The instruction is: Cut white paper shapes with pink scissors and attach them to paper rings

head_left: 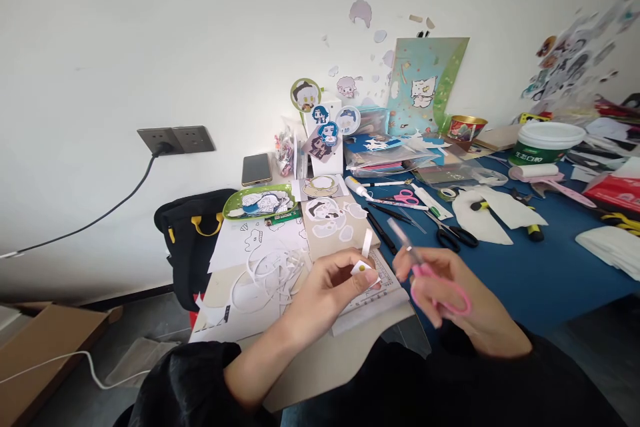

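In the right hand (pixel 453 268), the pink scissors (pixel 421 269) blur, so the blades' opening cannot be told. The left hand (pixel 333 288) partly covers the small white paper piece (pixel 362 268) it pinches. Far left of that hand, the view's edge cuts off the cardboard box (pixel 50 328).

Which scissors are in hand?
The pink-handled scissors in the right hand; the other pink pair and the black-handled pair both lie on the blue tabletop.
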Motion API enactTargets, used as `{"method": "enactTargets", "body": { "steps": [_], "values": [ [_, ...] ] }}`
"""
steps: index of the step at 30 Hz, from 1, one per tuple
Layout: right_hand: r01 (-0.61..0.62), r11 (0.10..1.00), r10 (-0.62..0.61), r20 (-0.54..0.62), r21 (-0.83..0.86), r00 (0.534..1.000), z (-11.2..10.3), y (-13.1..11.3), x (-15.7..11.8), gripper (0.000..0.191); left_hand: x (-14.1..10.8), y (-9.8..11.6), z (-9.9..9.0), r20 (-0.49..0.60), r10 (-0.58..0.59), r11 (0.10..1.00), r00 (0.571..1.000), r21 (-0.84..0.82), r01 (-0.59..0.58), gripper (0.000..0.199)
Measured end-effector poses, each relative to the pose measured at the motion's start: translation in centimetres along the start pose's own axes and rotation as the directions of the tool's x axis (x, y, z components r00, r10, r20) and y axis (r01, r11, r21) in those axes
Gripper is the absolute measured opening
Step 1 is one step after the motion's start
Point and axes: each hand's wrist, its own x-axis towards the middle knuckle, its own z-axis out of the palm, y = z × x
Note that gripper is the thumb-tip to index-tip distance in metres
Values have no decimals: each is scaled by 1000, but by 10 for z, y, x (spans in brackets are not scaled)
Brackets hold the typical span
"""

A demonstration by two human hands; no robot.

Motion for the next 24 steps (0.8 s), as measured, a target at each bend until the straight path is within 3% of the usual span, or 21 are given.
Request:
{"method": "enactTargets", "body": {
  "steps": [1, 3, 5, 7, 8, 11, 13, 16, 18, 19, 21, 24],
  "values": [
    [9, 998, -18, -136, -64, 991, -5, -1, -1, 30, 0, 0, 0, -11, 2, 1000, 1000, 18, -2, 19],
    [-45, 947, -102, -431, -318, 896, -18, 0, -1, 29, 0, -2, 1, -28, 10, 998, 1000, 56, -9, 20],
    [-205, 766, -229, -557, -610, 798, -31, 5, 0, 27, 0, -3, 1, -45, 28, 995, 999, 101, -23, 19],
    [-323, 608, -239, -555, -725, 797, -45, 13, 2, 28, 0, -4, 2, -54, 39, 990, 998, 139, -31, 18],
    [-348, 603, -202, -559, -718, 804, -51, 17, 3, 31, 1, -4, 2, -57, 40, 988, 998, 148, -31, 18],
    [-337, 764, -17, -539, -550, 842, -61, 25, 2, 49, 2, -3, 4, -79, 32, 991, 996, 132, -21, 15],
    [-318, 828, 40, -518, -461, 855, -59, 22, -2, 57, 2, -4, 5, -104, 31, 994, 994, 108, -19, 12],
    [-284, 804, -49, -535, -522, 844, -36, 9, -10, 41, 2, -6, 4, -109, 52, 990, 993, 135, -37, 7],
    [-160, 830, -150, -490, -534, 859, -12, 0, -12, 23, 2, -8, 3, -87, 95, 976, 992, 205, -75, 4],
    [-65, 854, -182, -415, -516, 891, 0, -3, -11, 22, 1, -8, 2, -73, 121, 965, 990, 243, -100, 3],
    [70, 916, -192, -277, -395, 942, 22, -4, -3, 25, 0, -9, 3, -43, 168, 946, 985, 289, -149, 5],
    [145, 977, -174, -186, -159, 967, 44, 4, 14, 26, -1, -10, 4, 8, 206, 935, 978, 293, -200, 10]
  ]
}}
